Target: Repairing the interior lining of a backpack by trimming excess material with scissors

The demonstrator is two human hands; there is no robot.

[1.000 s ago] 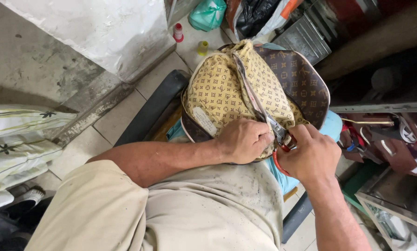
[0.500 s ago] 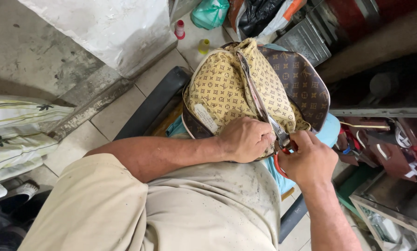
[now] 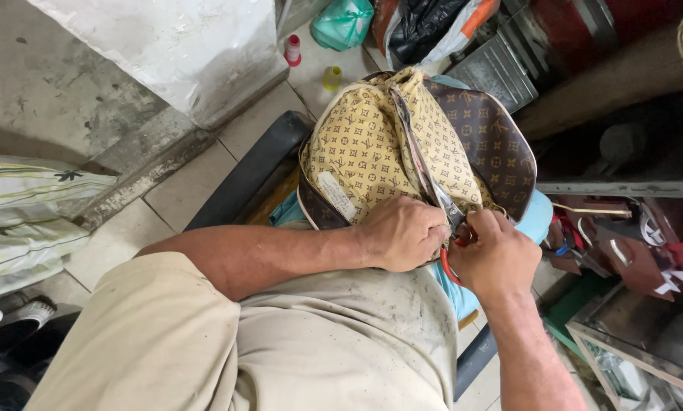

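Observation:
A brown patterned bag (image 3: 494, 144) lies on my lap, turned so its yellow patterned lining (image 3: 372, 148) bulges outward. A grey zipper strip (image 3: 425, 175) runs down the lining's middle. My left hand (image 3: 402, 232) is closed on the lining at the zipper's lower end. Right beside it, my right hand (image 3: 494, 255) grips a small red-handled tool (image 3: 450, 262) at the same spot. The tool's working tip is hidden between my fingers.
A black bench edge (image 3: 242, 179) runs under the bag. Tiled floor (image 3: 181, 190) lies to the left, with a white sack (image 3: 181, 46), a small red-capped bottle (image 3: 292, 49) and a green plastic bag (image 3: 341, 23). Cluttered shelves with leather scraps (image 3: 623, 251) stand at right.
Both hands stay at the zipper's lower end. My view has shifted slightly; the right hand has turned a little around the tool.

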